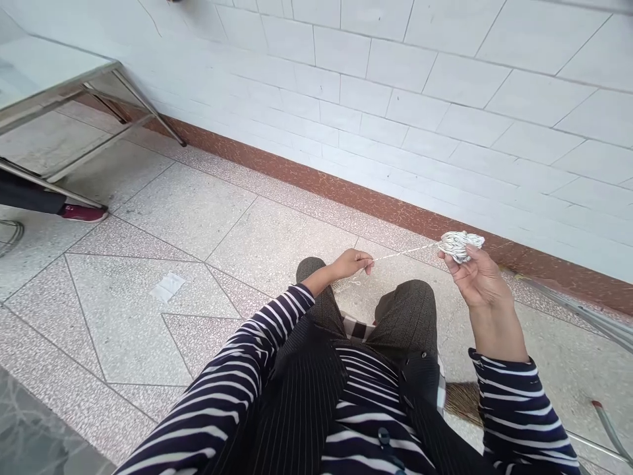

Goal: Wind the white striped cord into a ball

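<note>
Out to the right, my right hand point(477, 277) grips a bundle of white cord point(461, 245) between thumb and fingers. A single taut strand point(405, 252) runs from that bundle across to my left hand point(352, 264), whose fingers are pinched around it above my left knee. Below the left hand, more loose cord point(346, 284) shows between my knees, partly hidden by the hand and leg.
A metal-framed table point(64, 86) stands at the upper left, with another person's red shoe point(84, 212) beside its leg. A white paper point(167, 287) lies on the floor. A tiled wall point(376, 119) runs ahead; grey pipes point(578, 307) and broom bristles point(462, 401) are at the right.
</note>
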The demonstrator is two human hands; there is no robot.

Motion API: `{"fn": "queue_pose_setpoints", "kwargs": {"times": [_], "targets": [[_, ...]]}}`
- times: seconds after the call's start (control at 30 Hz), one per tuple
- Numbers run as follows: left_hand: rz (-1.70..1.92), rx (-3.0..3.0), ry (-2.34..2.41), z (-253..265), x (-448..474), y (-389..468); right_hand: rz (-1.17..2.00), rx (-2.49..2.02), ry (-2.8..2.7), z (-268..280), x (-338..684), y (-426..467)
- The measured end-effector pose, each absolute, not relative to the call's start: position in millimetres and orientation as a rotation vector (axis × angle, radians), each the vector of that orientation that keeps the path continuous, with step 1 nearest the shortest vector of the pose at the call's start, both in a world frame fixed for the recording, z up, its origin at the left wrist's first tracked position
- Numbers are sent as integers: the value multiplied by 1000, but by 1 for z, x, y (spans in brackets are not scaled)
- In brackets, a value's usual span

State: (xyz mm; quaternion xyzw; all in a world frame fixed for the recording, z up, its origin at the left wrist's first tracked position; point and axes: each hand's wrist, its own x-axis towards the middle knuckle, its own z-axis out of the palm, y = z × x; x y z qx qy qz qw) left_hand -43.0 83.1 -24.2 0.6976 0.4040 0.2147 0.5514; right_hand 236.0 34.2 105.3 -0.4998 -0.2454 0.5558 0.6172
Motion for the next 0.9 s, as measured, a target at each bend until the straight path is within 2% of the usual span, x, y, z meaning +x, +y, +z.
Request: {"fn": "queue_pose_setpoints", "kwargs": {"times": [0.1,0.2,0.3,0.4,0.53,0.67,0.9], "targets": [[350,1824,1245,-24,-49,97,1256,-1139,-655,109,234,27],[487,1912,1406,-12,-36,105,1278,-1159,-743,112,219,25],[778,1764,1144,10,-5,103,1369,-1219,-785,110,199,29],[853,1450,801,25,27,90,1430,-1237,-771,104,184,34],[740,1243,716,19,31,66,1444,-1199,-705,98,183,34],[610,1413,888,-8,1,54,1406,-1177,-575,101,199,34],[385,1682,1225,-33,-61,93,1151,-1022,-499,148,242,33]]}}
